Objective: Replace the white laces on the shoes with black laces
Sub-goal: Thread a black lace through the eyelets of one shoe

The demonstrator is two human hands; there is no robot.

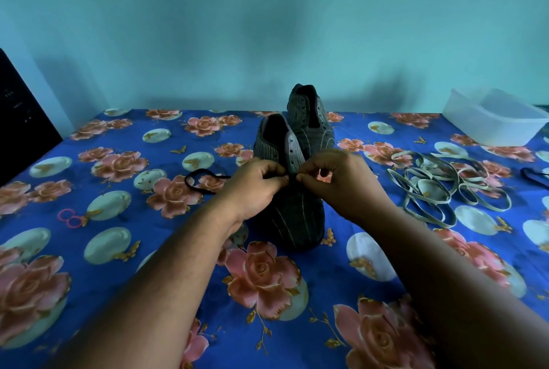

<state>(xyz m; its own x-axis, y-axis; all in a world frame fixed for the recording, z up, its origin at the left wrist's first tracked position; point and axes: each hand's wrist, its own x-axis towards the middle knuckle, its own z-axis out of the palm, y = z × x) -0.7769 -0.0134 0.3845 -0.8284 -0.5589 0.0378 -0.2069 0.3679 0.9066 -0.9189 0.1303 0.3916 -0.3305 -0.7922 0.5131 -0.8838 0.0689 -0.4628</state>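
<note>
At the far left edge a dark object (20, 113) is cut off by the frame, and what it is cannot be told. Near it on the flowered tablecloth (124, 252) lie small pink rings (69, 218). Further right, a loop of black lace (205, 180) rests on the cloth and runs toward the left hand (258, 187), whose fingers are curled with thumb and forefinger pinched together at the lower eyelets of the near shoe (289, 190). The lace end itself is too small and dark to make out there, so the pinch is judged to be on the black lace.

The right hand (335, 183) meets it fingertip to fingertip over the same spot, also curled in a pinch; what it holds is hidden. The far shoe (310, 119) stands just behind, touching the near one, its eyelets bare.

The black lace looks light, limp and thin; it will flop, so it is best taken right at the stiff tip for threading. The shoe seems soft cloth and may shift unless steadied.

To the right, the white laces (445, 187) lie in a loose tangle, already out of both shoes. Beyond them sits a clear plastic tub (493, 122), and at the right edge another dark lace (534, 177) is cut off.
</note>
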